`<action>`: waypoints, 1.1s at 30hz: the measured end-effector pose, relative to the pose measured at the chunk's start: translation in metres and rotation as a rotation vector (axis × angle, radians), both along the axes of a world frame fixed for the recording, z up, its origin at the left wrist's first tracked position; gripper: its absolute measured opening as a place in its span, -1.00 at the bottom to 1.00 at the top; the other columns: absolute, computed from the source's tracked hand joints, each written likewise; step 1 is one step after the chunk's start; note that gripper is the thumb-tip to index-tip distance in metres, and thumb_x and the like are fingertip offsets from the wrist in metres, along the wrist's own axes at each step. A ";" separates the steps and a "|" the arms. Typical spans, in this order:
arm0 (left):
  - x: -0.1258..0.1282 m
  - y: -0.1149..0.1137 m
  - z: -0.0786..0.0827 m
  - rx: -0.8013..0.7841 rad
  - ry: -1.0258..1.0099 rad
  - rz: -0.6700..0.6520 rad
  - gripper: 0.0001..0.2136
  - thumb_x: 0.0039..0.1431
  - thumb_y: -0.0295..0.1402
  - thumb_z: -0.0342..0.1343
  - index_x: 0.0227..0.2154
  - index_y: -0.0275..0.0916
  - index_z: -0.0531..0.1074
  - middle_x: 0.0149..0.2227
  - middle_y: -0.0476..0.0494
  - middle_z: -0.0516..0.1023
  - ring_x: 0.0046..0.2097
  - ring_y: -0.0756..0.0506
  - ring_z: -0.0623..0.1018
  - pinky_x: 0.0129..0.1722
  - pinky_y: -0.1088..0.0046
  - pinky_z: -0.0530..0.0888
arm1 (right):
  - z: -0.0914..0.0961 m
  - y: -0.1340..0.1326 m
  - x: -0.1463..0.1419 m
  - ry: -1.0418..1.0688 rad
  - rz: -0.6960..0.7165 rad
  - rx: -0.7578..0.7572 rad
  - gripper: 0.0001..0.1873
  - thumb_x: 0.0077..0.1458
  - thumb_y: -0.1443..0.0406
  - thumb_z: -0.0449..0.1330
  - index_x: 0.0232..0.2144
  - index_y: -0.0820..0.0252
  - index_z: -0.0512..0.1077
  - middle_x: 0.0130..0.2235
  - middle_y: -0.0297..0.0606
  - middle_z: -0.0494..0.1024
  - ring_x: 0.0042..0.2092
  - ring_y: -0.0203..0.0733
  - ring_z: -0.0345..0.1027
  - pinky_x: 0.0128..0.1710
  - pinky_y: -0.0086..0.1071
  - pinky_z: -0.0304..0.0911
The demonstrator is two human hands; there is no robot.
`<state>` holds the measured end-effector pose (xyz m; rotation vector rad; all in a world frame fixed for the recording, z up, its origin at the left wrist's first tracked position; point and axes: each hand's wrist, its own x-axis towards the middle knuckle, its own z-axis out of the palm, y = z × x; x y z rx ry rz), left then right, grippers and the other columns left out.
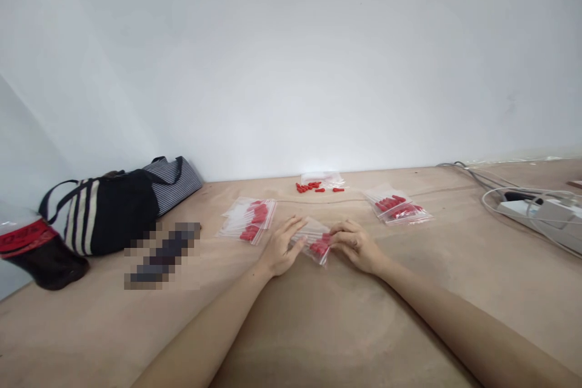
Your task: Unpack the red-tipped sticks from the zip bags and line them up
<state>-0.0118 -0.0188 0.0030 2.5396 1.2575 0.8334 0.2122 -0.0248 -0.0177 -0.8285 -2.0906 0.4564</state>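
A small clear zip bag (311, 228) lies on the table between my hands, with red-bulbed droppers (319, 247) inside it. My left hand (284, 246) rests at the bag's left side, fingers stretched out and thumb apart, touching the plastic. At the right edge, beside the red bulbs, my right hand (354, 245) has its fingers curled and pinched on the bag. Filled bags of the same kind lie to either side: one pile (249, 218) on the left, another pile (396, 206) on the right. Loose red bulbs (308, 187) are spread out farther back.
Clear plastic bags or thin tubes (325, 179) lie by the wall behind the loose bulbs. At left are a black striped bag (120, 209), a dark bottle with a red band (52, 260) and a blurred-out dark object (163, 254). A white power strip (536, 218) with cables sits at right.
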 end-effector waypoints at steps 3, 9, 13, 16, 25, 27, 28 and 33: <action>0.002 -0.006 0.004 -0.028 0.117 -0.141 -0.54 0.10 -0.16 -0.01 0.06 -0.17 0.21 0.14 -0.14 0.19 0.20 -0.18 0.06 0.17 0.18 -0.03 | -0.001 -0.002 -0.004 -0.077 0.053 0.001 -0.74 0.09 0.19 0.00 -0.43 0.03 0.48 -0.25 -0.24 0.45 -0.19 -0.18 0.26 -0.13 -0.27 0.13; 0.005 -0.007 -0.005 -0.132 0.217 -0.101 -0.47 0.06 -0.08 0.00 0.08 -0.14 0.18 0.14 -0.18 0.19 0.17 -0.20 0.14 0.14 0.16 0.05 | -0.013 0.005 0.000 -0.150 -0.487 -0.125 -0.70 0.06 0.15 0.02 -0.24 0.15 0.43 -0.19 -0.13 0.41 -0.09 -0.07 0.21 -0.09 -0.18 0.08; 0.011 -0.006 -0.013 -0.092 0.190 0.007 -0.51 0.07 -0.07 -0.02 0.06 -0.11 0.21 0.10 -0.16 0.25 0.13 -0.18 0.22 0.09 0.23 0.15 | -0.014 0.003 -0.006 -0.193 -0.681 -0.233 -0.64 0.03 0.04 0.01 -0.30 0.10 0.47 -0.14 -0.11 0.38 -0.04 0.01 0.17 -0.09 -0.08 0.02; 0.017 -0.007 -0.014 -0.057 0.191 0.074 -0.53 0.07 -0.07 -0.02 0.03 -0.10 0.23 0.05 -0.14 0.32 0.08 -0.20 0.28 0.04 0.22 0.19 | -0.011 -0.001 -0.018 -0.155 -0.625 -0.296 -0.66 -0.03 0.00 0.05 -0.33 0.02 0.48 -0.10 -0.17 0.36 -0.03 -0.01 0.16 -0.08 -0.09 0.01; 0.020 -0.010 -0.012 -0.034 0.182 0.180 -0.59 0.04 -0.11 0.01 -0.04 -0.10 0.27 -0.03 -0.11 0.38 0.01 -0.21 0.32 -0.02 0.24 0.21 | -0.002 -0.004 -0.040 -0.066 -0.667 -0.395 -0.74 -0.11 0.07 0.12 -0.60 0.10 0.41 -0.25 -0.25 0.47 -0.12 -0.03 0.24 -0.16 -0.14 0.01; 0.020 -0.010 -0.012 -0.035 0.183 0.197 -0.60 0.04 -0.11 0.01 -0.05 -0.10 0.28 -0.03 -0.11 0.38 0.01 -0.22 0.31 -0.03 0.22 0.20 | 0.000 -0.001 -0.040 -0.070 -0.655 -0.453 -0.77 -0.08 0.12 0.11 -0.60 0.11 0.39 -0.36 -0.30 0.50 -0.21 -0.09 0.30 -0.17 -0.18 0.02; 0.021 -0.010 -0.013 -0.033 0.184 0.204 -0.60 0.04 -0.11 0.01 -0.05 -0.10 0.28 -0.03 -0.11 0.38 0.01 -0.22 0.31 -0.03 0.21 0.20 | 0.001 0.000 -0.040 -0.062 -0.631 -0.487 -0.79 -0.07 0.14 0.10 -0.59 0.11 0.38 -0.41 -0.34 0.51 -0.26 -0.13 0.33 -0.18 -0.20 0.02; 0.023 -0.012 -0.014 -0.021 0.181 0.241 -0.61 0.04 -0.12 0.02 -0.07 -0.15 0.30 -0.05 -0.17 0.38 0.00 -0.25 0.30 -0.04 0.19 0.19 | 0.005 0.000 -0.040 0.039 -0.565 -0.631 -0.71 -0.17 0.16 0.19 -0.32 0.10 0.38 -0.49 -0.40 0.53 -0.33 -0.18 0.37 -0.17 -0.25 0.03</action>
